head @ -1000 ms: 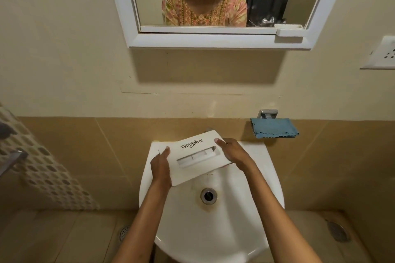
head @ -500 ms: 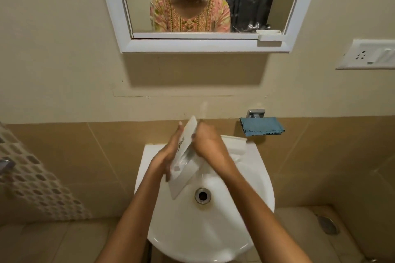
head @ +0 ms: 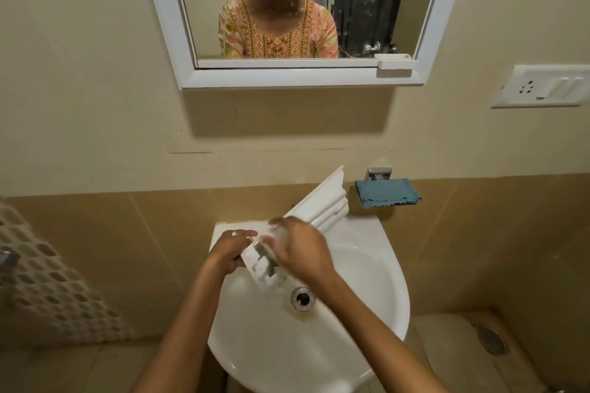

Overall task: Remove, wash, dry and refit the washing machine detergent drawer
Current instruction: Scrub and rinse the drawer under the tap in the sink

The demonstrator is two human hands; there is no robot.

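While my left hand (head: 230,249) and right hand (head: 303,253) clamp its near end, the detergent drawer (head: 326,205) slants away rightward toward the blue cloth (head: 388,193).

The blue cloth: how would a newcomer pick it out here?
Find the white wash basin below the mirror. Above the basin's back right corner, a metal holder on the wall carries the folded cloth. It is the only blue thing, with a wavy lower edge.

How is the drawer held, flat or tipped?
Tipped: drawer slants, far end up toward the cloth, near end low between left hand and right hand.
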